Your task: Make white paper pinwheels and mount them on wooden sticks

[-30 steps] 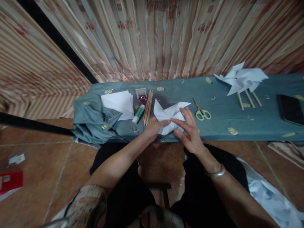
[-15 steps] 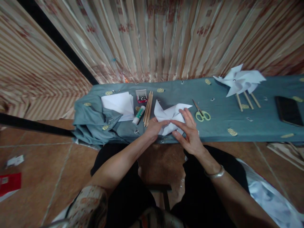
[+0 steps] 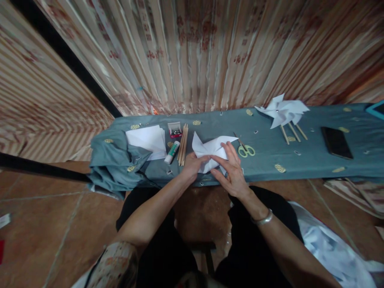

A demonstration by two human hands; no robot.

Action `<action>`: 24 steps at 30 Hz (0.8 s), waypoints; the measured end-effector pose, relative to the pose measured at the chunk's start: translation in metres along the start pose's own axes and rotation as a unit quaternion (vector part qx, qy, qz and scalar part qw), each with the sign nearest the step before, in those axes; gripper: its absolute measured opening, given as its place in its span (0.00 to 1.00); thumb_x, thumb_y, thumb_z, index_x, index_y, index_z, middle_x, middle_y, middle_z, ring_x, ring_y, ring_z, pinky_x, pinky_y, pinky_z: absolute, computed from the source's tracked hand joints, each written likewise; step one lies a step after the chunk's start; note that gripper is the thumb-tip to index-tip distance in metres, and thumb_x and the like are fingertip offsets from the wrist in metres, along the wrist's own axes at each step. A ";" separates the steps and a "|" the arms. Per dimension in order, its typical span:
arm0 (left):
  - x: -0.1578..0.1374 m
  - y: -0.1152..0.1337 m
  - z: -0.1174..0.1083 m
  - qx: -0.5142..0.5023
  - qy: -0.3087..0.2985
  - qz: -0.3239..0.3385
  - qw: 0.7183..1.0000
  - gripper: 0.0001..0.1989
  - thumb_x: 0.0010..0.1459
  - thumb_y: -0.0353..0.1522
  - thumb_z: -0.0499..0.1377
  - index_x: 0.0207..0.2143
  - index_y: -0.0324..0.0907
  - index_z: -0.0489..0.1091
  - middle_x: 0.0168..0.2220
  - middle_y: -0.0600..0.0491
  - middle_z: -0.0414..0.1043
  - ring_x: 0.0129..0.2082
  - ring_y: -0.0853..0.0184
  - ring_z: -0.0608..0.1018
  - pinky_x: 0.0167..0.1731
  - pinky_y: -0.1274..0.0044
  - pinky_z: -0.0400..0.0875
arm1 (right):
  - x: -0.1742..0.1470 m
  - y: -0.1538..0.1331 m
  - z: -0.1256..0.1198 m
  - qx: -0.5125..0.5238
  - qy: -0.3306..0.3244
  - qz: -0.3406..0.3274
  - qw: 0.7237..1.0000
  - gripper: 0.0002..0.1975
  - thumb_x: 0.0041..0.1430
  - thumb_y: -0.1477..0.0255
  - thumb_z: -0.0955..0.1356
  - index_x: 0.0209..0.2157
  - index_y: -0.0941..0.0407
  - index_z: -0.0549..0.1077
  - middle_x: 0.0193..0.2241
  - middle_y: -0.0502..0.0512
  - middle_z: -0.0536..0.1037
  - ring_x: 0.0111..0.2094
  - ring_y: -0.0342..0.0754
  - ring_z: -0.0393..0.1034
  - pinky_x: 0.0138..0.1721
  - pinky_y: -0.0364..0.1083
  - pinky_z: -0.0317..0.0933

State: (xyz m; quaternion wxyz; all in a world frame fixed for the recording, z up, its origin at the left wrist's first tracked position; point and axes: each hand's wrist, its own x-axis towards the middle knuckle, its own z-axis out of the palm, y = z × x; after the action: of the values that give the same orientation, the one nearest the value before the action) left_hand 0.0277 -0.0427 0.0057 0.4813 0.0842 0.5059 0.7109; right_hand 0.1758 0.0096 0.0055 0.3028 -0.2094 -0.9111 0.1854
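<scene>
A white paper pinwheel (image 3: 209,149) with folded blades is between my hands, close to the front edge of the cloth-covered table. My left hand (image 3: 193,164) grips its left lower side, the thumb laid over the paper towards the centre. My right hand (image 3: 232,168) holds the right side, its thumb and fingers pressed on the paper and partly hiding it. Just right of the pinwheel lie scissors (image 3: 246,150) with pale green handles. To its left are several wooden sticks (image 3: 183,145), a glue stick (image 3: 172,152) and a small open box of metal pins (image 3: 175,130).
White paper sheets (image 3: 147,140) lie at the left on the green tablecloth (image 3: 210,120). Finished pinwheels on sticks (image 3: 283,111) rest at the back right, beside a dark phone (image 3: 336,143). A blue-edged object (image 3: 376,109) shows at the far right. A striped curtain (image 3: 195,56) hangs behind.
The camera view has shifted to the right and slightly upward. My hands keep nearly the same hold on the pinwheel, with only slight finger movement.
</scene>
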 end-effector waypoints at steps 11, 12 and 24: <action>0.007 -0.001 -0.004 -0.018 0.008 0.023 1.000 0.21 0.23 0.31 0.74 0.26 0.36 0.77 0.25 0.51 0.79 0.25 0.67 0.77 0.33 0.75 0.70 | -0.001 0.004 -0.013 -0.036 0.061 0.035 0.997 0.21 0.65 0.59 0.62 0.53 0.53 0.72 0.68 0.59 0.52 0.70 0.61 0.40 0.63 0.65 0.46; 0.007 -0.001 -0.005 -0.019 0.004 0.024 1.000 0.21 0.23 0.31 0.74 0.26 0.37 0.77 0.25 0.51 0.79 0.25 0.66 0.77 0.34 0.74 0.71 | -0.001 0.006 -0.013 -0.035 0.064 0.043 0.996 0.21 0.65 0.58 0.61 0.53 0.53 0.72 0.68 0.59 0.53 0.69 0.61 0.41 0.63 0.65 0.46; 0.010 0.009 -0.020 -0.027 0.013 0.050 0.998 0.24 0.23 0.30 0.74 0.30 0.38 0.76 0.28 0.52 0.79 0.31 0.63 0.79 0.39 0.73 0.71 | -0.009 0.017 0.001 -0.006 0.069 0.158 0.985 0.25 0.68 0.56 0.55 0.53 0.54 0.73 0.65 0.63 0.61 0.66 0.57 0.52 0.63 0.62 0.50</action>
State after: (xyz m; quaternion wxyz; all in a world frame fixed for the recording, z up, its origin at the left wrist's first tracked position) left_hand 0.0052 -0.0483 -0.0004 0.4407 0.0871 0.4877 0.7485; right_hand 0.1857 0.0194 -0.0075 0.3304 -0.3642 -0.8448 0.2109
